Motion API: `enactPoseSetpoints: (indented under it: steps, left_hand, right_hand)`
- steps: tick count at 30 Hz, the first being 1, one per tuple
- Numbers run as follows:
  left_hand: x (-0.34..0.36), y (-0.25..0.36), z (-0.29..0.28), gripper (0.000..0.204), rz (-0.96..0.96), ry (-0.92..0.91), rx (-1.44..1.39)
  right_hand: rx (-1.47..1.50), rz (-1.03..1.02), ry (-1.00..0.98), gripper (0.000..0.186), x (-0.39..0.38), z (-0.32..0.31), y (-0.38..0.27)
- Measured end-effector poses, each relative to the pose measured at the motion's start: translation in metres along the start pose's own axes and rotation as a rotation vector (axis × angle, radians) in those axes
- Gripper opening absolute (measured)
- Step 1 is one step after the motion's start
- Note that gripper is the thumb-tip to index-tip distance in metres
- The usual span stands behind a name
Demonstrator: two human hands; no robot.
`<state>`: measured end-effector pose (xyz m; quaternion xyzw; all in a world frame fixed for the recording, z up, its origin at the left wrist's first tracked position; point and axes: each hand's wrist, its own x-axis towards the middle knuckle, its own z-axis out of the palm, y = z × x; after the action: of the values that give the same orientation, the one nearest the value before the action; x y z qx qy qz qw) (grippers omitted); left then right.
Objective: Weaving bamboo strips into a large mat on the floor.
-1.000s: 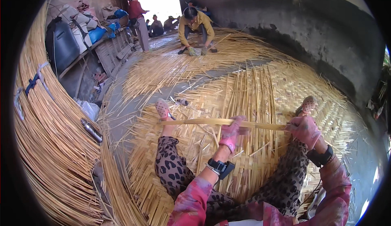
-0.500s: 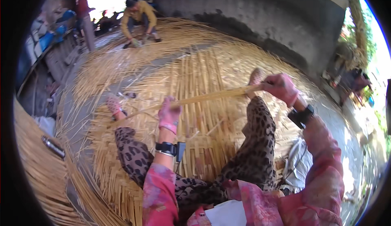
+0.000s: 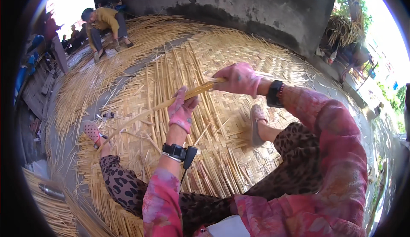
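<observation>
A long, pale split-cane strip, possibly more than one laid together, slants above the woven mat. My right hand, in a pink glove, is closed around its upper end. Lower along its length, the pink-gloved left hand holds it between thumb and fingers. The far end runs down toward my left shoe. Beneath both hands spreads the woven cane mat, with several loose strips lying lengthwise over its weave. My right shoe rests on the mat.
A person in a yellow top bends over loose cane at the far left. More cane bundles and a metallic cylinder lie at the near left. A dark-stained wall bounds the back.
My right hand has moved left, closer to my left hand, with its end of the strip. My right leg has shifted outward. The person in yellow has leaned left, and the view has turned.
</observation>
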<state>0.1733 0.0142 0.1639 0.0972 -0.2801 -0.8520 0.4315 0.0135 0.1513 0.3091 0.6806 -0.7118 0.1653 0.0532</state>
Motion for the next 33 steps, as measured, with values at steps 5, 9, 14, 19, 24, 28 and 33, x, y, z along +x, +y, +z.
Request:
enactPoseSetpoints:
  steps: [5,9,14,19,24,28,33]
  left_hand:
    - [0.018,-0.012,-0.08,0.022,-0.007,0.206,0.078]
    - [0.021,-0.016,-0.125,0.022,-0.082,0.311,0.229]
    - [0.023,-0.035,-0.148,0.02,-0.119,0.431,0.362]
    - [0.019,-0.059,-0.162,0.024,-0.13,0.374,0.441]
    - [0.015,-0.073,-0.148,0.029,-0.155,0.32,0.485]
    - [0.014,-0.069,-0.134,0.034,-0.166,0.268,0.484]
    - [-0.004,-0.074,-0.148,0.047,-0.069,-0.243,1.657]
  right_hand:
    - [-0.227,0.056,-0.138,0.016,0.038,0.104,0.018]
    - [-0.13,0.294,0.154,0.014,0.019,0.171,0.098]
    - [-0.147,0.285,-0.02,0.024,0.005,0.202,0.157]
    - [0.544,0.074,-0.511,0.044,0.032,0.249,0.075]
    - [0.463,0.133,-0.5,0.022,0.036,0.248,0.072]
    - [0.107,-0.131,-0.276,0.015,0.043,0.26,0.076]
    - [0.75,0.31,0.426,0.018,0.061,0.259,0.127]
